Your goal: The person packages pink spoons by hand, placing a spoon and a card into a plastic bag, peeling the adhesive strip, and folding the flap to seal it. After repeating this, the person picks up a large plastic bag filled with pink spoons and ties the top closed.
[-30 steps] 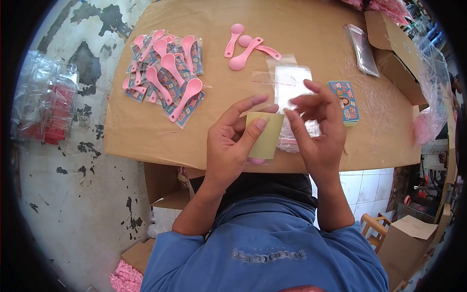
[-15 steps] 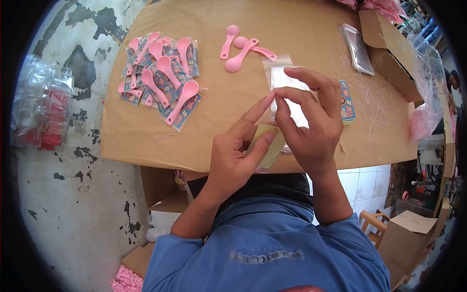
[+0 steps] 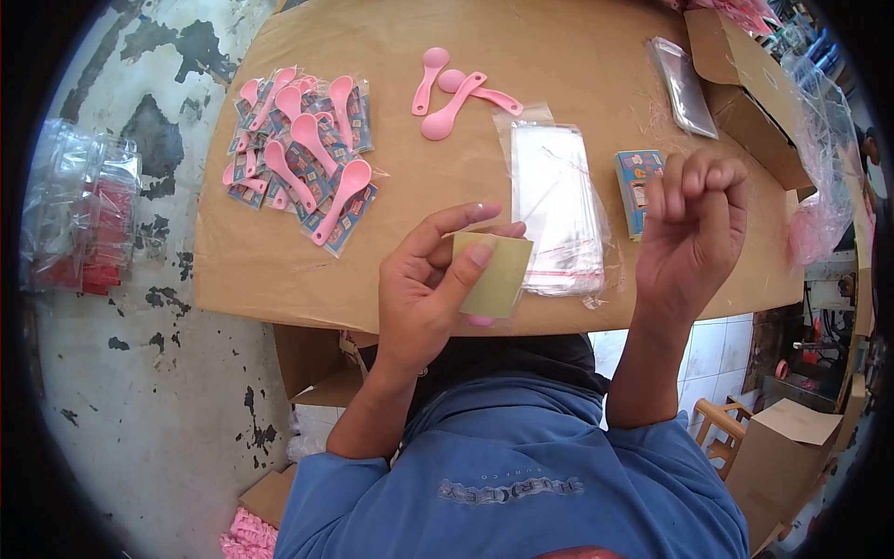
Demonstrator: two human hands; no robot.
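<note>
Pinched between thumb and fingers of my left hand (image 3: 433, 279) is a card in a clear bag (image 3: 500, 277), its plain yellowish side facing me. A bit of pink shows at the card's lower edge; the rest of that pink thing is hidden. My right hand (image 3: 694, 219) is raised with its fingers curled and closed, just right of a stack of printed cards (image 3: 633, 191). Whether anything thin is in those fingers I cannot make out. Between my hands lies a stack of clear bags (image 3: 557, 210) on the table.
Several bagged pink spoons with cards (image 3: 303, 154) are piled at the left of the brown-covered table (image 3: 279, 279). Three loose pink spoons (image 3: 453, 107) lie at the back. At the right are more clear bags (image 3: 684, 88), a cardboard box (image 3: 745, 98) and crumpled plastic (image 3: 819, 177).
My right hand has left my left fingertips and moved right, fingers curling in. My left hand has shifted slightly left and turned the card flatter toward me. The bag stack is now uncovered.
</note>
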